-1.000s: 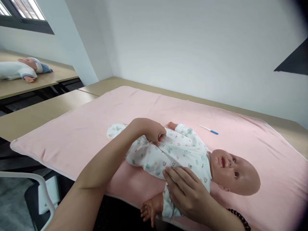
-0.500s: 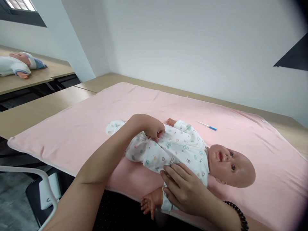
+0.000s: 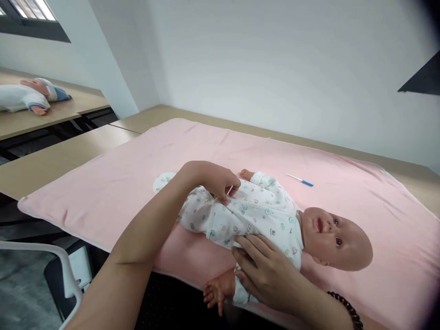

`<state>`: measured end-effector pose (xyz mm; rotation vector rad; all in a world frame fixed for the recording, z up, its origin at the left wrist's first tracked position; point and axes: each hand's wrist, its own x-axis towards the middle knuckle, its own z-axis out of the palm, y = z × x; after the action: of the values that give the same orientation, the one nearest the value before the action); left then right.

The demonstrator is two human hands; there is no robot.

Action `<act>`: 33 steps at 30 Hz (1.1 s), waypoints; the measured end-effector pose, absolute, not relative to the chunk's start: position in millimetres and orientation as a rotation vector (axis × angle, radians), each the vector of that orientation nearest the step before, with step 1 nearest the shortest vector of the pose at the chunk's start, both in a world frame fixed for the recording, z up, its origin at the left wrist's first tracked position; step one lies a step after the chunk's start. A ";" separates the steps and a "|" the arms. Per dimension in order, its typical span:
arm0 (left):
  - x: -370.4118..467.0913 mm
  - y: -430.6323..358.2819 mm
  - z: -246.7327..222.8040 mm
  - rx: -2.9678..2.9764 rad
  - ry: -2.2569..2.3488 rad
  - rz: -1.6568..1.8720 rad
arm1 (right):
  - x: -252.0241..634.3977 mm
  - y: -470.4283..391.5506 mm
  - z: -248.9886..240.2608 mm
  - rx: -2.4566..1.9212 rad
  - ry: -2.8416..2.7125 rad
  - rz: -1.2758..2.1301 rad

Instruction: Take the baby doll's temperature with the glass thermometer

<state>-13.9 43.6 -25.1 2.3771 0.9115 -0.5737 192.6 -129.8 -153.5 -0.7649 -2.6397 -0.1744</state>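
A baby doll lies on its back on a pink blanket, its head to the right. It wears a white printed shirt and printed pants. At the doll's waist, my left hand is closed in a pinch on the shirt near its lower edge. My right hand rests on the doll's near side and sleeve, fingers stretched over the shirt and thumb apart, lower down by the sleeve. The doll's near hand sticks out past the blanket's edge.
A thin white stick with a blue end lies on the blanket beyond the doll. Another doll lies on a table at the far left. A chair stands at the lower left, and a wall rises behind the table.
The view has shifted slightly, so everything sits a little farther right. My left fingers have moved slightly at the shirt, with a clearer gap between them. My right hand stays on the doll's side.
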 end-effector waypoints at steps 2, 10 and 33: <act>-15.1 45.4 -26.1 2.368 0.905 -0.573 | 192.7 -129.8 -152.8 -0.785 -2.652 -0.169; -15.5 48.7 -29.3 2.356 0.896 -0.583 | 190.8 -129.7 -154.3 -0.777 -2.638 -0.177; -13.6 45.4 -25.4 2.349 0.919 -0.621 | 192.7 -134.0 -141.6 -0.788 -2.470 -0.080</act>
<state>-13.6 45.4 -25.4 2.3489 0.9188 -0.6210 192.7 -134.0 -141.6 -0.7884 -2.4701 -0.0803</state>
